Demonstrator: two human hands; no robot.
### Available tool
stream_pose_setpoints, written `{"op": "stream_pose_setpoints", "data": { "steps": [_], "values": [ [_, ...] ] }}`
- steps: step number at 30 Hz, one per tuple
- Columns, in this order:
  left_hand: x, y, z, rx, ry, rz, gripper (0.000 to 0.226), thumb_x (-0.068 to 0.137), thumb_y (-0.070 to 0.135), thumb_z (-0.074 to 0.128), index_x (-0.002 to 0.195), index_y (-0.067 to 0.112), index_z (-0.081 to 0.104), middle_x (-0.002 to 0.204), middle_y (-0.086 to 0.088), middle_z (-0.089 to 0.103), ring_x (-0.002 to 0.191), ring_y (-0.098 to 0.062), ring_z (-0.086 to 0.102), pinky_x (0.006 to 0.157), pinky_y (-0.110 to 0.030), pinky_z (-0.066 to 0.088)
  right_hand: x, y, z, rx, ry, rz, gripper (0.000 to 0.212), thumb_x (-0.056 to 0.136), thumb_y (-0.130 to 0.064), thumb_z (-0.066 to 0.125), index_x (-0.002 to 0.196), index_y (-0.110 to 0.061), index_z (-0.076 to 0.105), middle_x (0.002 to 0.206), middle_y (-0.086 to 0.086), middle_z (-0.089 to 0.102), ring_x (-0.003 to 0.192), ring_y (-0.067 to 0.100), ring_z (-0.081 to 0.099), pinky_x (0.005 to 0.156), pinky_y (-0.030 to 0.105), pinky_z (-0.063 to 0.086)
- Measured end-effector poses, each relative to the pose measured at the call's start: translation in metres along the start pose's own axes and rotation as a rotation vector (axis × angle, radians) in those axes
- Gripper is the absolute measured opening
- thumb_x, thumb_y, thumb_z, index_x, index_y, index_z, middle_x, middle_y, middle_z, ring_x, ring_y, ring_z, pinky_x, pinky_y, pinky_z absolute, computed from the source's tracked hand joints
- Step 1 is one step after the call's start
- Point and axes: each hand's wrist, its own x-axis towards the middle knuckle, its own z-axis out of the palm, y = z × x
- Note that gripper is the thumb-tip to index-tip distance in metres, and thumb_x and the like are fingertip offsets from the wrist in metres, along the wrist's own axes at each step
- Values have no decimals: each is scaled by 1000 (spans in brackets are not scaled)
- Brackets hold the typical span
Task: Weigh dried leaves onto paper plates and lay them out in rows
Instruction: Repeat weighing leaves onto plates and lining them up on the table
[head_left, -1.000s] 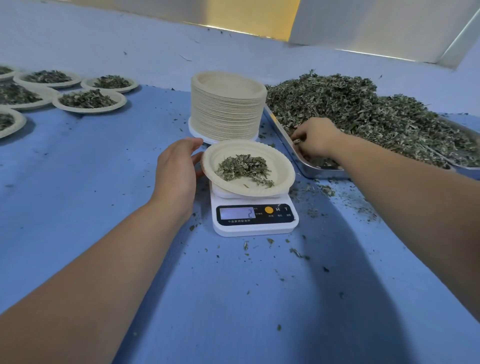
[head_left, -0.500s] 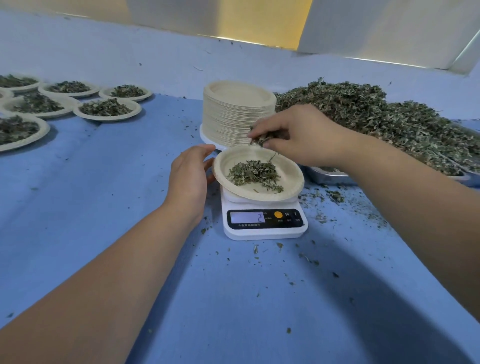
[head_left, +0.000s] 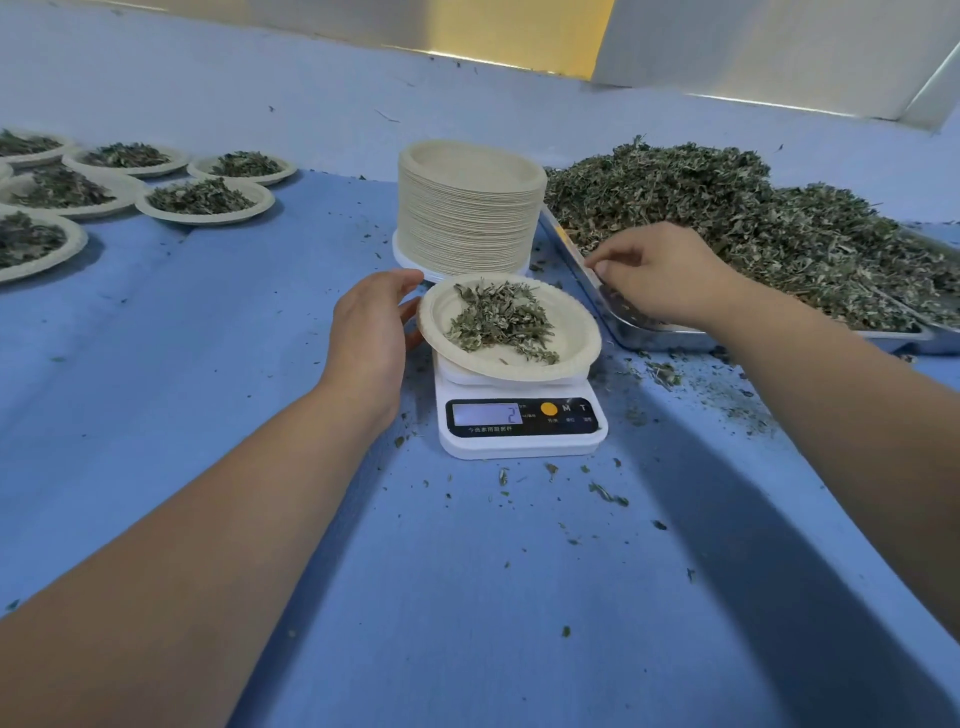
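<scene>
A paper plate (head_left: 574, 364) sits on a white kitchen scale (head_left: 522, 441) whose display reads 2. A small heap of dried leaves (head_left: 498, 322) lies on the plate. My left hand (head_left: 371, 327) is cupped against the plate's left rim, thumb and fingertips at its edge. My right hand (head_left: 660, 275) reaches into the near corner of a metal tray (head_left: 649, 340), its fingers curled down and pinching into the big pile of dried leaves (head_left: 753, 223). Several filled plates (head_left: 205, 200) lie in rows at the far left.
A tall stack of empty paper plates (head_left: 467, 208) stands right behind the scale. Loose leaf crumbs (head_left: 605, 491) are scattered on the blue table (head_left: 156, 389) around the scale and tray. A pale wall runs along the far side.
My right hand carried a pinch of leaves from the tray over the plate, dropped it there, and went back to the tray. The heap on the plate grew. My left hand stayed at the rim.
</scene>
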Motion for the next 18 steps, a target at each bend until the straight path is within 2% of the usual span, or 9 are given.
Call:
{"op": "stream_pose_setpoints", "data": {
  "steps": [2,3,6,10,11,13,15,17,18],
  "values": [
    [2,-1,0,22,3,7,21,99,23,52,107,20,71,124,5,67,106,-8,68,64,-17,55,0,21,4,-130,-75,128,27,103,-31,53,120,-21,71,117,3,69,96,16,60,86,25,43],
    [3,-2,0,47,7,10,21,98,24,52,105,21,72,122,5,68,106,-8,68,64,-20,54,0,31,5,-174,-118,201,30,103,-33,50,120,-18,70,120,7,68,99,23,58,88,30,45],
    [7,-8,1,124,13,23,22,97,27,53,96,28,75,118,7,70,104,-10,69,71,-27,53,2,52,3,-276,-218,372,34,104,-36,46,117,-12,66,122,13,62,101,29,54,91,38,48],
    [11,-11,0,128,21,26,23,96,28,53,93,31,76,116,11,70,100,-3,68,80,-28,56,11,62,-5,-435,-283,443,35,102,-35,47,120,-8,59,124,15,59,106,33,57,87,38,49],
    [11,-12,0,134,21,25,24,96,28,52,92,31,76,116,11,70,101,-3,68,83,-30,57,12,63,-6,-483,-308,455,33,102,-35,46,116,-8,59,117,15,59,103,32,57,86,38,49],
    [12,-13,-1,149,21,30,25,96,27,52,91,32,76,115,12,71,104,-5,67,91,-36,59,14,65,-3,-535,-389,458,26,103,-30,44,94,-9,57,91,11,53,84,27,50,73,35,43],
    [12,-13,-1,152,23,31,26,97,27,51,90,33,76,114,13,70,104,-5,67,93,-38,59,16,63,0,-506,-369,459,33,102,-26,45,74,-10,49,74,7,43,68,22,38,61,33,34],
    [11,-13,0,145,23,29,26,97,27,51,90,33,75,113,13,69,105,-9,68,89,-38,60,15,57,0,-511,-307,436,34,100,-20,48,68,-9,49,72,7,45,63,22,38,57,33,35],
    [11,-12,0,144,23,28,25,97,26,50,91,32,75,114,12,69,105,-12,68,86,-38,59,14,52,-1,-494,-280,424,30,99,-16,50,70,-6,55,76,10,52,64,24,44,59,35,41]
  ]
}}
